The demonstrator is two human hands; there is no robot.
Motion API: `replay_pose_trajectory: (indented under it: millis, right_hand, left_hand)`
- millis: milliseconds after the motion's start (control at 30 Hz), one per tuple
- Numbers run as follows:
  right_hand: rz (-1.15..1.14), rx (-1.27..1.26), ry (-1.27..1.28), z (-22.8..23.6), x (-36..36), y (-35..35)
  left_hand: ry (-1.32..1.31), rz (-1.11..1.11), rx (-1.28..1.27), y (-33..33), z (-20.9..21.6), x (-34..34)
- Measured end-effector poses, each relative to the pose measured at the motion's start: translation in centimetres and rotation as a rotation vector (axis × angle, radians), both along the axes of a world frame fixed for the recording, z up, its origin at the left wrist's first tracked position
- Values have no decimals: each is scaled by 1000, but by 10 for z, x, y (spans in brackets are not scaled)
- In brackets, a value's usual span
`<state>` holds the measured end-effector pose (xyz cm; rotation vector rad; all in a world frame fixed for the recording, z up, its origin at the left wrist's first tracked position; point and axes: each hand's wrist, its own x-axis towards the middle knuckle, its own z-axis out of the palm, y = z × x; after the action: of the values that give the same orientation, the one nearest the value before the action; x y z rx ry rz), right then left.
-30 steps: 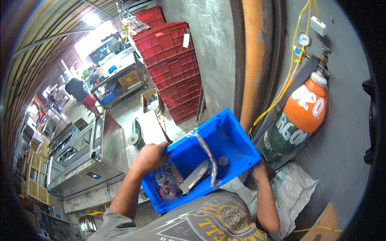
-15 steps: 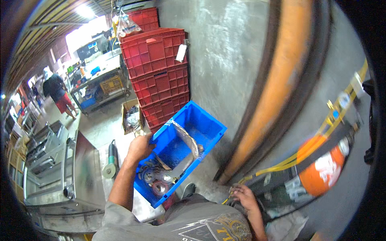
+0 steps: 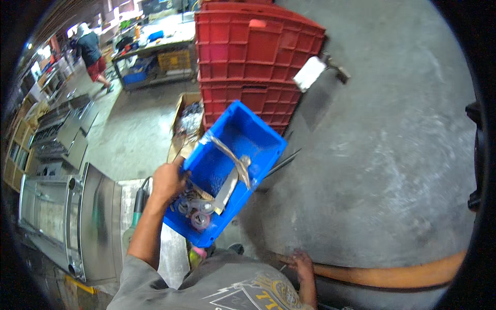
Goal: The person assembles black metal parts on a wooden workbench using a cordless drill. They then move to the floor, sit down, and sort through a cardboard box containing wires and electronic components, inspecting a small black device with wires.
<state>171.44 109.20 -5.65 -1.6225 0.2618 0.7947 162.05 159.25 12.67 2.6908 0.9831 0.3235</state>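
Observation:
My left hand [image 3: 169, 181] is closed round the left rim of a blue plastic bin [image 3: 261, 132], which is held tilted in front of me. At its lower end lie clear round pieces [image 3: 200, 219] like tape rolls or rings, among small scraps. A pale flat strip [image 3: 226, 192] lies at a slant inside the bin. Beside it, a crumpled, shiny plastic-like strip [image 3: 230, 155] crosses the middle. My right hand [image 3: 302, 262] hangs low by my right side, away from the bin, with loosely parted fingers and nothing visible in it.
Stacked red crates [image 3: 248, 49] stand beyond the bin. A cardboard box [image 3: 180, 121] of small parts sits left of them. A green angle grinder [image 3: 138, 204] lies on a bench beside a metal frame [image 3: 95, 222]. An orange bar [image 3: 392, 276] is low right. Another person [image 3: 92, 54] stands far left.
My view has swung right and downward; the gas cylinder and yellow hose have left it. The bin stays in my left hand, shifted slightly left and up in the picture.

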Motion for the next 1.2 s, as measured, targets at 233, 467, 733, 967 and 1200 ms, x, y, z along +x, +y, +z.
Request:
replay_pose_trajectory:
  millis: [233, 467, 733, 967, 1200]
  right_hand:
    - [220, -139, -208, -51, 107, 35]
    - [725, -431, -342, -104, 135, 45]
    - [1158, -577, -399, -88, 151, 77]
    - [834, -436, -254, -146, 233, 184]
    - [725, -241, -438, -19, 345, 385]
  left_hand:
    - [-362, 372, -74, 41, 39, -88]
    - [-447, 578, 54, 77, 50, -111]
    - [-354, 685, 93, 130, 59, -71]
    - [-279, 748, 166, 188, 56, -16]
    - [-522, 904, 34, 232, 31, -20]
